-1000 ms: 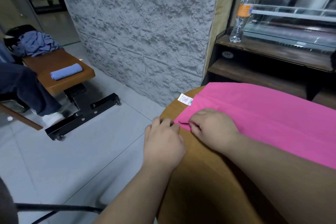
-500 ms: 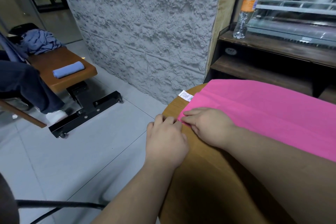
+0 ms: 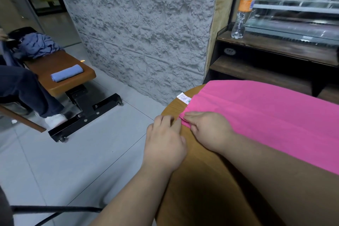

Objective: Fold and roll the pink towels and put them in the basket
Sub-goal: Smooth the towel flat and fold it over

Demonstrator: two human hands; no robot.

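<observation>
Far left, a rolled blue towel (image 3: 67, 73) lies on a brown padded seat (image 3: 55, 64). At the round wooden tabletop (image 3: 201, 189), the left hand (image 3: 165, 143) rests with bent fingers whose tips meet the end of the pink towel (image 3: 266, 115); whether it grips the cloth cannot be told. Just beside it, the right hand (image 3: 209, 130) pinches the towel's near corner. The towel lies folded flat across the tabletop, its white label (image 3: 184, 98) at the far corner. A plastic bottle (image 3: 244, 11) stands on a shelf behind.
</observation>
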